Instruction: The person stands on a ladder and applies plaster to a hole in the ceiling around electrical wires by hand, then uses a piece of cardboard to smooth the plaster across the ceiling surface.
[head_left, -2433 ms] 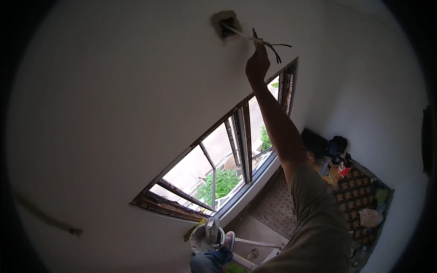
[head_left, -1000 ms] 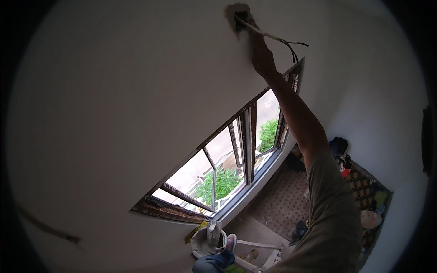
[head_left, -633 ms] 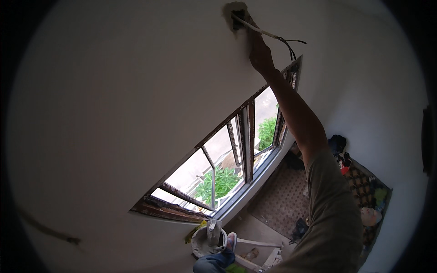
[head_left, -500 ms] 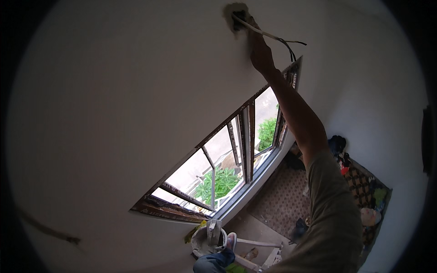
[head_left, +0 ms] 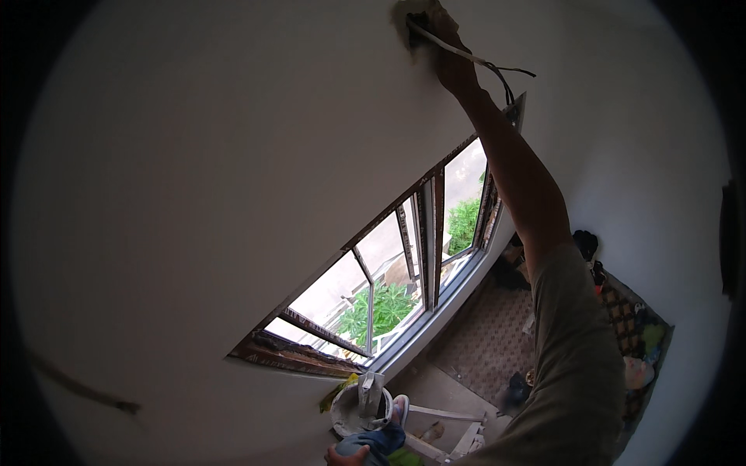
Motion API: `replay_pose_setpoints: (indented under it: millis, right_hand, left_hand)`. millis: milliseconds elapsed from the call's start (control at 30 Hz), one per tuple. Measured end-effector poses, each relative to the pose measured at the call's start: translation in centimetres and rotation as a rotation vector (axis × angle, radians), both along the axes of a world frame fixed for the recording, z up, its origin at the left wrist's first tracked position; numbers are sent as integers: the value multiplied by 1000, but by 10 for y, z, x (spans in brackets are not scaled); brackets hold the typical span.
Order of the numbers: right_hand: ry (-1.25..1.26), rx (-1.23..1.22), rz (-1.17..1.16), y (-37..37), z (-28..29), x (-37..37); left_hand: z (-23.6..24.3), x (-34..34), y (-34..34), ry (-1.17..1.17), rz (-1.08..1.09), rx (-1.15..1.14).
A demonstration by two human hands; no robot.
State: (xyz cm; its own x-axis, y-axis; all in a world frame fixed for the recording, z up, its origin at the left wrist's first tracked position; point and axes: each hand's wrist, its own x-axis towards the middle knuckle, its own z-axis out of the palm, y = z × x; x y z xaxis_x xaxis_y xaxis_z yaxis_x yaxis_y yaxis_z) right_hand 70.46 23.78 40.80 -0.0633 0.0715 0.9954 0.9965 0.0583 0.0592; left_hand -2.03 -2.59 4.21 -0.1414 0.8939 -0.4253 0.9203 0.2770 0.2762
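High on the pale wall, my right hand is at the rim of a rough hole with a dark wall box in it. Its fingers look bent in, and whatever they hold is too dark to make out. From the box a whitish cable runs across the hand and splits into dark loose wires. My left hand, partly cut off by the lower edge, rests with parted fingers on a knee in blue jeans. Beside it stands a plaster-smeared bucket with a flat grey tool in it.
Below my right arm a brown-framed window opens onto green plants. A whitish wooden frame and a patterned rug lie low down. Several clothes or bundles sit along the right wall. Another cable end sticks out at lower left.
The view has shifted a little, so the wall hole and window appear farther right. My right hand has gone slightly higher around the hole's rim. My left hand has come into view on the knee.
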Motion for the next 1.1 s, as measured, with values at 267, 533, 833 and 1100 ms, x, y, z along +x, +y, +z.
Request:
replay_pose_setpoints:
  millis: [267,533,833,1100]
  right_hand:
    - [29,15,35,-5,-13,-22]
    - [-7,-19,40,-8,-63,-46]
    - [-41,45,0,5,-45,-19]
    - [-58,22,29,3,12,-3]
  left_hand:
    - [7,10,4,53,-85,2]
    - [-13,-7,-3,-2,-50,59]
    - [0,2,-3,1,-54,60]
    - [14,13,3,62,-67,-8]
